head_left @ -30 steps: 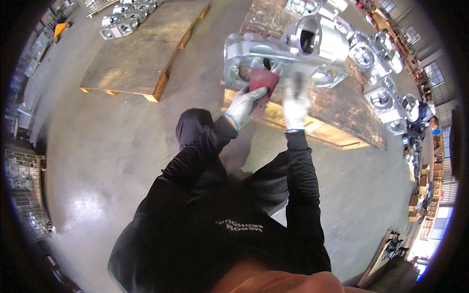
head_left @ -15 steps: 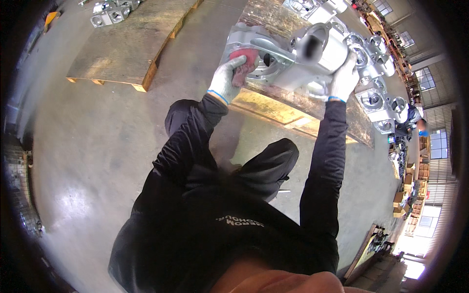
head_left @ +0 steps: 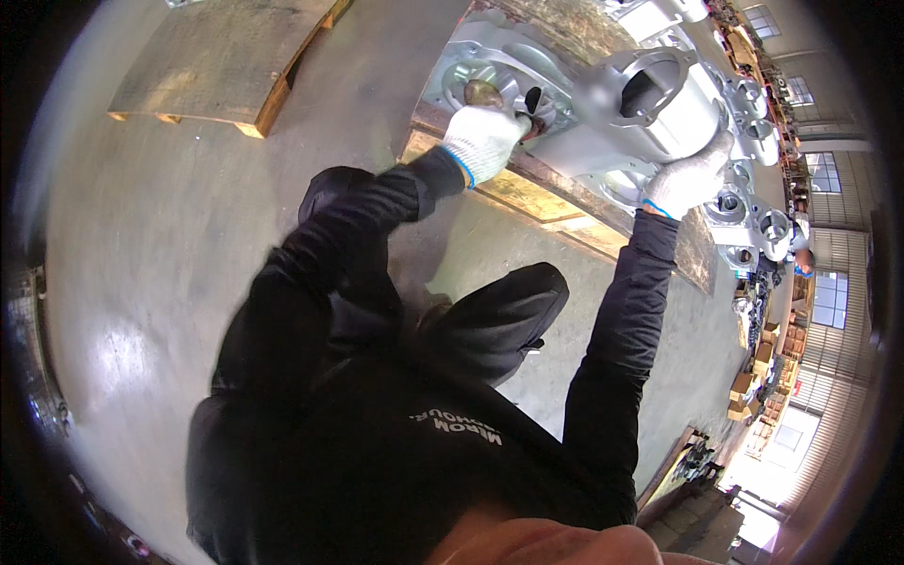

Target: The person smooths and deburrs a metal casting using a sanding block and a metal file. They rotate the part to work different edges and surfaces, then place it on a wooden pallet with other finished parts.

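Note:
A large silvery metal casting with a wide round barrel lies at the near edge of a wooden pallet. My left hand, in a white knitted glove with a blue cuff, reaches into the casting's hollow left end. Its fingers are closed around a red cloth, mostly hidden by the glove. On the barrel's right side, my right hand, gloved the same way, grips the casting with its fingers bent along the curved wall. The fingertips of this hand look greyed.
Several similar castings stand on the pallet beyond and to the right. Another wooden pallet lies on the grey floor at far left. Cardboard boxes are stacked along the right. A person is in the distance at right.
My left hand has moved right and deeper into the hollow with the cloth, turning so the cloth shows less. The barrel has shifted slightly right in view, with my right hand still on it.

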Demonstrator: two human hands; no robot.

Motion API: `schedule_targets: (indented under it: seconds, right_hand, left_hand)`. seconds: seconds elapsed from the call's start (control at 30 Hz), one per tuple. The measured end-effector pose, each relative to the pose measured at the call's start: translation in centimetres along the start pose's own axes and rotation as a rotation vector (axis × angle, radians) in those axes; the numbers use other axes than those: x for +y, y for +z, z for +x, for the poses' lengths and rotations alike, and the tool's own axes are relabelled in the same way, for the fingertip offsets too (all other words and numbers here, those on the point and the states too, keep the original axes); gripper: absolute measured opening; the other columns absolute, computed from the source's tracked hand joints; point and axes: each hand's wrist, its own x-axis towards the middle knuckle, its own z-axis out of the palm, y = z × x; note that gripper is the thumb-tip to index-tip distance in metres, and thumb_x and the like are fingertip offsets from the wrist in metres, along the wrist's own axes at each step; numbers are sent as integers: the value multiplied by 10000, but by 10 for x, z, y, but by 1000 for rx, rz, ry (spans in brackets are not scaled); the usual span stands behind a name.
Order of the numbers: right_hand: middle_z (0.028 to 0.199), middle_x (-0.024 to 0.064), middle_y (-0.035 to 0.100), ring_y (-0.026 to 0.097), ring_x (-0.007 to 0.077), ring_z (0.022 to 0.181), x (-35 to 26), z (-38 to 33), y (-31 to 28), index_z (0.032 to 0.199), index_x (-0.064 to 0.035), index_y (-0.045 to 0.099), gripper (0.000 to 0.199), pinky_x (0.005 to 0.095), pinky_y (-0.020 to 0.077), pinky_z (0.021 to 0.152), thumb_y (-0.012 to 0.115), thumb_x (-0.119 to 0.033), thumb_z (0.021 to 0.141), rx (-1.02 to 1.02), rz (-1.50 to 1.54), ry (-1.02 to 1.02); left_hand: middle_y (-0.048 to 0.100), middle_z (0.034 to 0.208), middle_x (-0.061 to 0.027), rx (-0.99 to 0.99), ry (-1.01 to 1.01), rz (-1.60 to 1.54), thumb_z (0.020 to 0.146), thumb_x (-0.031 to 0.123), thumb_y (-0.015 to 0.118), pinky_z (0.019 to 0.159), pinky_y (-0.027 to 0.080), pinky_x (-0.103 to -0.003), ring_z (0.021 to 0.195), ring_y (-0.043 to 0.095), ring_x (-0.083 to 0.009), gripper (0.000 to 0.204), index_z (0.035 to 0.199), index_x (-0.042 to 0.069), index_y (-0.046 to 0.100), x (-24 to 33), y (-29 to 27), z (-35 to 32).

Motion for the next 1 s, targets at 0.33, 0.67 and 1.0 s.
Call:
schedule_targets:
  seconds: [0.33, 0.67, 1.0]
  right_hand:
    - [1159, 178, 715, 705, 231, 963, -6, -2, 1, 1255, 88, 649, 516, 358, 570, 855, 526, -372, 1056, 1, -40, -39]
    - [954, 162, 754, 666, 173, 836, -3, 1, -10, 1100, 117, 690, 557, 331, 533, 766, 505, -408, 1078, -19, -194, -53]
    - [1107, 203, 700, 652, 254, 944, 11, -7, -19, 1246, 116, 598, 577, 363, 517, 871, 488, -426, 1083, -32, -236, -161]
  left_hand:
    - [739, 805, -203, 17, -125, -277, 838, 115, 636, 636, 587, -451, 732, 755, -329, 166, 922, 27, 749, 15, -25, 25]
    - [714, 1014, -84, 464, -601, -2460, 874, -36, 677, 787, 603, -359, 867, 725, -247, 291, 1154, 39, 656, 3, -11, 10]
    - [708, 767, -141, 140, 52, 53, 796, 152, 670, 636, 570, -469, 709, 724, -341, 243, 1034, 125, 715, 11, 1, 0]
